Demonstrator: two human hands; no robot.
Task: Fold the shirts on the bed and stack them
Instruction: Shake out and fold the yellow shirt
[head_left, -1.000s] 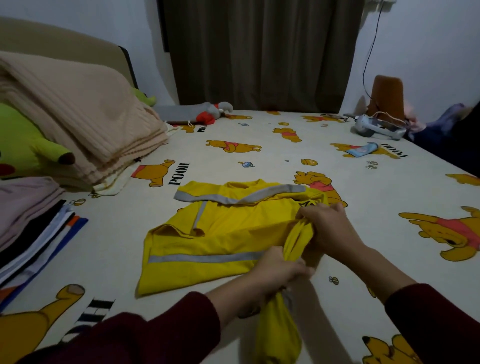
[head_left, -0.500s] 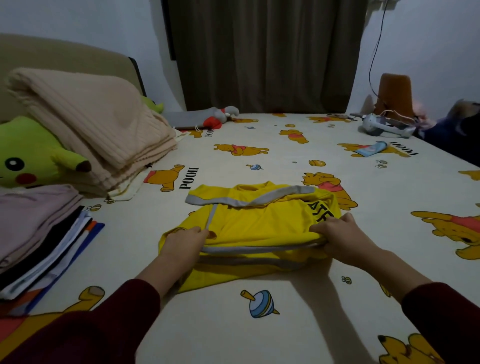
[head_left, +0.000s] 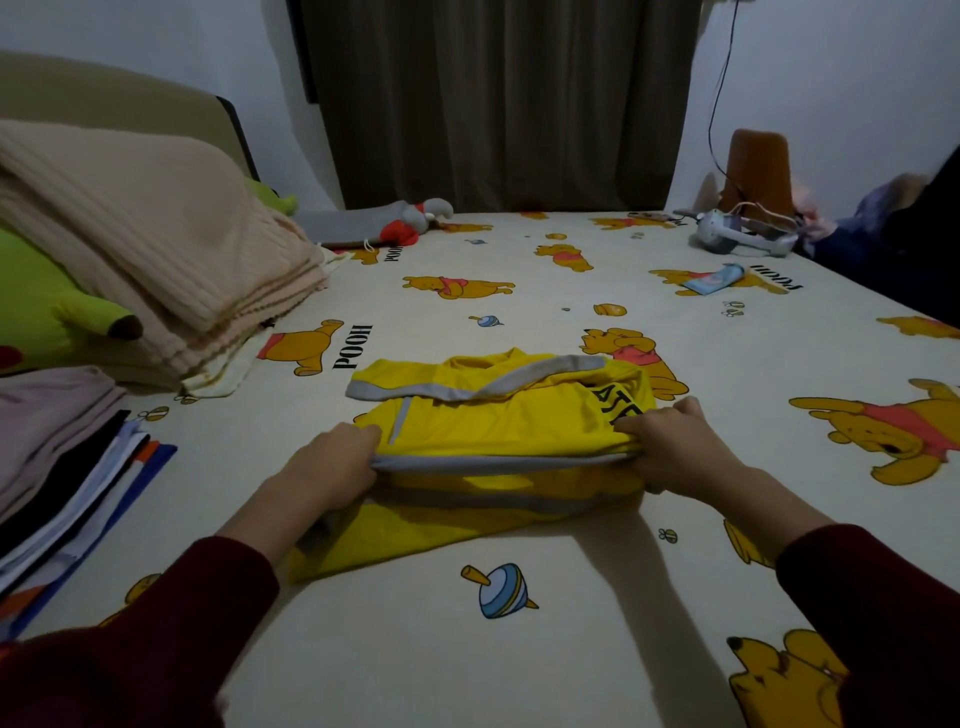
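A person in dark red sleeves grips a yellow shirt (head_left: 498, 431) with grey trim at the middle of a bed (head_left: 519, 649) covered in a cartoon-bear sheet. The left hand (head_left: 332, 462) is clamped on the left end of the shirt's folded grey-banded edge, and the right hand (head_left: 670, 447) is clamped on the right end, so the fold is stretched taut between them and raised slightly above the lower layer lying flat on the sheet. Black lettering shows on the shirt just beside the right hand. Left of the shirt, at the bed's edge, sits a stack of folded clothes (head_left: 62, 467). Beyond that stack lie a folded beige blanket (head_left: 145, 249) and a green plush toy (head_left: 47, 312). Dark curtains (head_left: 498, 98) hang behind the bed, well beyond the shirt.
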